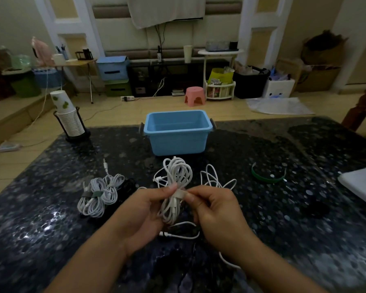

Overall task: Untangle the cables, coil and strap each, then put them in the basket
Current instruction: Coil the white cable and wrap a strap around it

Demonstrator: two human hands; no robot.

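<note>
From the head view, the person's left hand is curled around a white coiled cable at the centre of the frame, thumb pressed on a pale strap wrapped round its middle. The right hand pinches the strap's other end, fingers curled. This looks like the strapping step for this cable. Next, I'd judge, the strap needs closing snugly, then the bundle goes to the blue basket, which stands just beyond on the dark bench. Left of centre lie strapped cable bundles beside something black. A loose white cable and a green strap wait at right.
</note>
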